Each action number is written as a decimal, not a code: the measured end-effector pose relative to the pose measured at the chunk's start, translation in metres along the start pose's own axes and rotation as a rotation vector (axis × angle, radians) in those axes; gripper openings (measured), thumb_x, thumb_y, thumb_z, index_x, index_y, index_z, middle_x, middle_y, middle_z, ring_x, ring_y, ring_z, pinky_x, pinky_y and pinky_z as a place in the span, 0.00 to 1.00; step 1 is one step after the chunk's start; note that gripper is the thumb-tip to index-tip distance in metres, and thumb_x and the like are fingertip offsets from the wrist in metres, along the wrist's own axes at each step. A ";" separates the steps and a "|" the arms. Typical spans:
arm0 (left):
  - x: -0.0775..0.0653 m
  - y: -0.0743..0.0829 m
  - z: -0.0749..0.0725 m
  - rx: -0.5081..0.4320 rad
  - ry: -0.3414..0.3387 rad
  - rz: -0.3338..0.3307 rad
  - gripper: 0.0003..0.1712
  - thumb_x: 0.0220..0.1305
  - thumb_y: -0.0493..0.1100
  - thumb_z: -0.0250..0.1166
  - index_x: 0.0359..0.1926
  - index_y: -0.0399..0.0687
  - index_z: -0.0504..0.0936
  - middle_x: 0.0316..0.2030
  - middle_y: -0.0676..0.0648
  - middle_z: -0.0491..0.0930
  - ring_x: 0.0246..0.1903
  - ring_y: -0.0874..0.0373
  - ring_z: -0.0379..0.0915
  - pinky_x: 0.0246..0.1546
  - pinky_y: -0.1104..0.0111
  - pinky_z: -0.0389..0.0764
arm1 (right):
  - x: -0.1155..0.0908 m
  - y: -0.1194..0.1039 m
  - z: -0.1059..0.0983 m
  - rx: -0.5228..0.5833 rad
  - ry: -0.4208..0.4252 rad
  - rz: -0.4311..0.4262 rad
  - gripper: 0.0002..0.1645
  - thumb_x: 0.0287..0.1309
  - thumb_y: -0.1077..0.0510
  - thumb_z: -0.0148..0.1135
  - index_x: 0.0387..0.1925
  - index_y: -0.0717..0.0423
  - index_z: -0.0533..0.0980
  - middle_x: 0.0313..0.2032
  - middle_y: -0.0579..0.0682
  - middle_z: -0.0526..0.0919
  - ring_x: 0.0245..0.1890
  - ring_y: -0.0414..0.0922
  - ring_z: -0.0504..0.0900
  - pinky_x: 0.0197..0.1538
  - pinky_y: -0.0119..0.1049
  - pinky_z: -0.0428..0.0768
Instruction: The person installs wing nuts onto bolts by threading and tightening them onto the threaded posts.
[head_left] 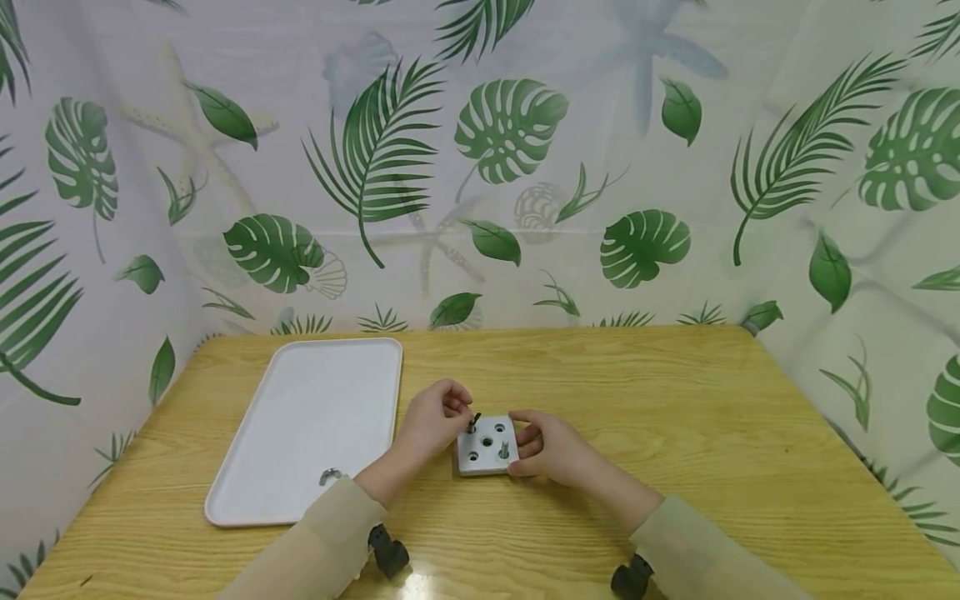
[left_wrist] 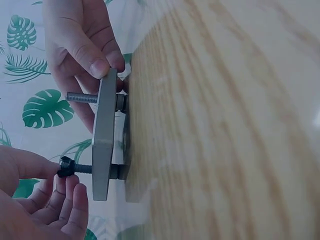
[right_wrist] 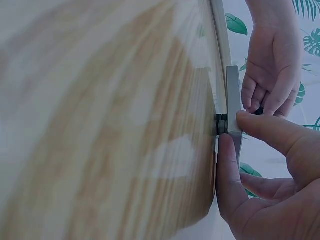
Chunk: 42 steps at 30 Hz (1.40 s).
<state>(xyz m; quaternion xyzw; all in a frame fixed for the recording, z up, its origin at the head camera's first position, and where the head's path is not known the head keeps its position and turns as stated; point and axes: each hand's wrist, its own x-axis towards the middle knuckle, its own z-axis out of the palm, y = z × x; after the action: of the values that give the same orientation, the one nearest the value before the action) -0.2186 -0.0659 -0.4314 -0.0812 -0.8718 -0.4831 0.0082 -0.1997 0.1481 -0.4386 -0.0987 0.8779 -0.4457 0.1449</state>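
Observation:
A square silver metal plate (head_left: 487, 460) with several holes lies level over the table, two bolts standing up through it. At its far left corner, my left hand (head_left: 435, 419) pinches a black wing nut (left_wrist: 65, 167) between thumb and fingertips. That nut sits at the top of one threaded bolt (left_wrist: 83, 169). My right hand (head_left: 557, 450) grips the plate's right edge, thumb on one side and fingers on the other. The second bolt (left_wrist: 81, 97) is bare at its upper end. Under the plate, bolt heads (left_wrist: 120, 103) hold it slightly off the tabletop.
A white tray (head_left: 315, 375) lies on the wooden table (head_left: 675, 392) to the left, with a small curved silver piece (head_left: 330, 476) near its front right. A leaf-patterned cloth (head_left: 480, 192) hangs behind the table and along both sides.

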 end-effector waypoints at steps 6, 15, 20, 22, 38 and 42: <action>0.003 -0.001 0.000 0.002 0.010 0.010 0.04 0.71 0.33 0.67 0.44 0.40 0.83 0.38 0.43 0.85 0.38 0.56 0.81 0.43 0.64 0.83 | 0.000 -0.001 -0.001 -0.004 0.006 0.009 0.49 0.53 0.68 0.81 0.74 0.66 0.68 0.52 0.60 0.85 0.44 0.45 0.86 0.47 0.38 0.85; 0.000 0.000 0.004 0.120 0.041 -0.033 0.19 0.66 0.49 0.76 0.42 0.42 0.77 0.33 0.48 0.71 0.32 0.56 0.66 0.32 0.67 0.66 | 0.000 0.000 -0.002 -0.013 0.004 0.003 0.49 0.54 0.67 0.81 0.75 0.66 0.68 0.52 0.59 0.84 0.45 0.44 0.86 0.48 0.39 0.86; 0.001 0.002 0.007 0.169 0.018 -0.061 0.16 0.67 0.49 0.75 0.40 0.46 0.78 0.28 0.51 0.72 0.26 0.58 0.66 0.28 0.69 0.66 | 0.000 0.000 0.000 -0.005 0.000 0.004 0.49 0.54 0.67 0.81 0.75 0.66 0.68 0.52 0.60 0.84 0.45 0.45 0.86 0.48 0.39 0.86; 0.001 0.003 0.007 0.169 0.013 -0.069 0.14 0.68 0.48 0.74 0.40 0.47 0.78 0.26 0.52 0.72 0.24 0.59 0.66 0.26 0.70 0.66 | 0.000 0.000 0.000 0.002 -0.003 0.001 0.49 0.53 0.67 0.81 0.75 0.67 0.68 0.52 0.60 0.84 0.45 0.46 0.87 0.48 0.39 0.87; 0.001 -0.002 0.005 0.018 -0.028 -0.066 0.15 0.66 0.39 0.73 0.51 0.41 0.81 0.39 0.45 0.83 0.37 0.55 0.79 0.38 0.67 0.80 | -0.001 -0.003 0.000 -0.009 -0.003 0.020 0.49 0.54 0.67 0.81 0.75 0.66 0.67 0.53 0.61 0.84 0.46 0.46 0.87 0.47 0.39 0.86; 0.002 -0.003 0.003 -0.021 -0.022 -0.046 0.11 0.67 0.36 0.72 0.49 0.38 0.84 0.41 0.43 0.88 0.39 0.53 0.85 0.42 0.65 0.85 | 0.000 -0.002 -0.001 -0.008 -0.002 0.025 0.49 0.54 0.67 0.81 0.75 0.66 0.68 0.52 0.60 0.84 0.45 0.46 0.87 0.47 0.38 0.86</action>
<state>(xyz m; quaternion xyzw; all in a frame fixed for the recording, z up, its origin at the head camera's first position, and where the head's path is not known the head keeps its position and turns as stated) -0.2208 -0.0645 -0.4357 -0.0664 -0.8684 -0.4912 -0.0132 -0.2001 0.1470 -0.4364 -0.0888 0.8806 -0.4402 0.1511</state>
